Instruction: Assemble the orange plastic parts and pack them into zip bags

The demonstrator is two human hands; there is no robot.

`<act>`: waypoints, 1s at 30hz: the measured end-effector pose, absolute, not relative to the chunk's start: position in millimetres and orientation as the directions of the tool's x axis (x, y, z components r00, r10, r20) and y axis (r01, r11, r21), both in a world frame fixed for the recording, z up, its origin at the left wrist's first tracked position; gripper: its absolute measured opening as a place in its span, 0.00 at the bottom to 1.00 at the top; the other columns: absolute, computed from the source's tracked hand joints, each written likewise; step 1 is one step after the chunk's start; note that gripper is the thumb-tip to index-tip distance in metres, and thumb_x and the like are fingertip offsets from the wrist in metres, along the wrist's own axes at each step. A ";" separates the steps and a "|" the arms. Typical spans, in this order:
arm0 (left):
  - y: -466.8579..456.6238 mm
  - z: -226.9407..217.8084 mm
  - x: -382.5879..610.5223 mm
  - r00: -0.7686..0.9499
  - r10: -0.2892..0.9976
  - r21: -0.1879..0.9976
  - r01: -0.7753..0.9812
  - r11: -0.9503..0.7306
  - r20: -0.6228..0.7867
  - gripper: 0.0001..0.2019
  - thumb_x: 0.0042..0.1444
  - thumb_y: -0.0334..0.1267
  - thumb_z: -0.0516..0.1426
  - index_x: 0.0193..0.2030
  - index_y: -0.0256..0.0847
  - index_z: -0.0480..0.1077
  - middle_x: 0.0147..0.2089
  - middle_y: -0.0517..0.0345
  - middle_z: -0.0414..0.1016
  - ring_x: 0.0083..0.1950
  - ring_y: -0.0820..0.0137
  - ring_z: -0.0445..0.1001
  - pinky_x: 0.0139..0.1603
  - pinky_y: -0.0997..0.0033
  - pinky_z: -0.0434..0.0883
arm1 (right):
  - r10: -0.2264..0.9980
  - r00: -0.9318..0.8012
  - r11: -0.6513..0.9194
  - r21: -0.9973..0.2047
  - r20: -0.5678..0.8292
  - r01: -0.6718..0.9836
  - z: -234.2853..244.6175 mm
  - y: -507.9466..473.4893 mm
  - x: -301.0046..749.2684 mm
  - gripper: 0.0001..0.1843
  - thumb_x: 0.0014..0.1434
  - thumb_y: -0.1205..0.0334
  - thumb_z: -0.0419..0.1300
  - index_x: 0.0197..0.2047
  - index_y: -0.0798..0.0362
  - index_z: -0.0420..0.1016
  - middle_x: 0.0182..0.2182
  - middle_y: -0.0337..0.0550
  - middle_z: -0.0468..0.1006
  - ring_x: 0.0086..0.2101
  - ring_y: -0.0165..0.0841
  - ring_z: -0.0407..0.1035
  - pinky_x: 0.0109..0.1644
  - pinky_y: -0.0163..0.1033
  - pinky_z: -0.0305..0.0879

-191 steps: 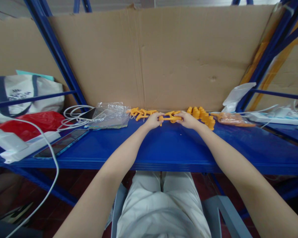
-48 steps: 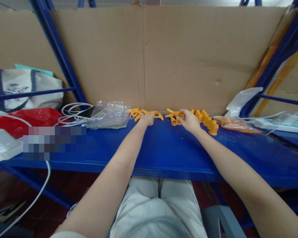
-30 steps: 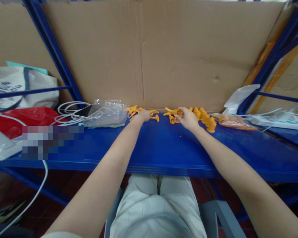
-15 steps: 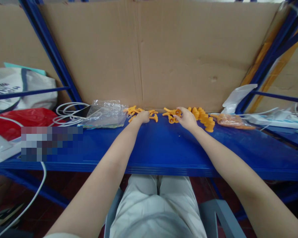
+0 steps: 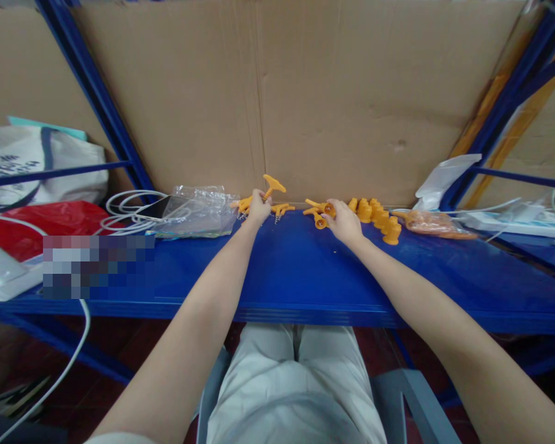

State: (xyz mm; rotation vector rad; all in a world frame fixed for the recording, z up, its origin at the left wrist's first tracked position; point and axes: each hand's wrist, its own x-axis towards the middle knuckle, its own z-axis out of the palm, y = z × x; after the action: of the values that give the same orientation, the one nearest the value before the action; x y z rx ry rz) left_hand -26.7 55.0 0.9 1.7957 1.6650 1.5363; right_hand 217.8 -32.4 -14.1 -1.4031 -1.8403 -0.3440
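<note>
Pinched upright in my left hand (image 5: 259, 213) is an orange T-handled corkscrew (image 5: 274, 183), its crossbar above the fingers. Other orange handles with metal spirals (image 5: 282, 209) lie around that hand on the blue shelf (image 5: 296, 271). My right hand (image 5: 346, 223) has its fingers closed at the bell-shaped end of an orange corkscrew (image 5: 321, 206). A second bell-ended orange piece (image 5: 320, 222) lies just in front of it. Right of this hand stand several orange bell-shaped caps (image 5: 378, 217) in a slanting group. My right fingertips are partly hidden.
A clear plastic bag (image 5: 194, 213) and coiled white cable (image 5: 124, 206) lie on the left, by a red bag (image 5: 50, 222). On the right is a bag of orange parts (image 5: 437, 225). Cardboard (image 5: 328, 111) walls the back, between blue posts (image 5: 97, 98).
My left hand has lifted a T-handled corkscrew from the pile and moved slightly left and up. My right hand has shifted slightly left, staying at the bell-ended piece.
</note>
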 end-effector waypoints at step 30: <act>30.5 12.0 -18.7 -0.148 0.852 0.698 0.651 -0.298 0.501 0.07 0.61 0.27 0.53 0.45 0.38 0.67 0.40 0.50 0.77 0.48 0.61 0.77 0.50 0.65 0.72 | 0.847 -0.402 0.316 0.280 0.348 0.907 -10.1 -49.4 186.7 0.28 0.69 0.70 0.41 0.69 0.62 0.63 0.57 0.61 0.74 0.58 0.47 0.63 0.59 0.52 0.53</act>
State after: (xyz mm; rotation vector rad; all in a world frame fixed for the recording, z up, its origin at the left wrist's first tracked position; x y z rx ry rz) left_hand -18.7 30.5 12.0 1.8998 1.7200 1.4258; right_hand 186.7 -49.4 -10.1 -1.6335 -2.4341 -0.6606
